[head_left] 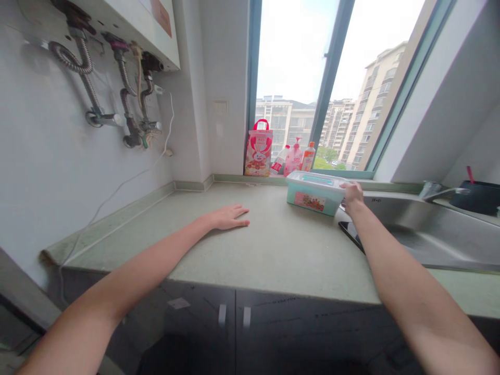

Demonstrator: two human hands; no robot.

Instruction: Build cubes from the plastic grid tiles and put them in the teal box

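Your right hand (352, 196): curled on the end of a lidded, mint-green rectangular plastic box (318, 197), between hands.
Your left hand (228, 217): spread, empty, on pale-green smooth counter (281, 255).
Box handling: apparently positioning; next move calls for level grip.

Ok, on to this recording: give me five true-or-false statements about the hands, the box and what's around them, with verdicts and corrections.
1. The right hand holds the box at one end. True.
2. In the picture, the bag stands left of the bottles. True.
3. The left hand grips the bag. False: it rests on the counter.
4. The box is uncovered. False: its lid is on.
5. In the picture, the sink lies left of the box. False: it lies to the right.
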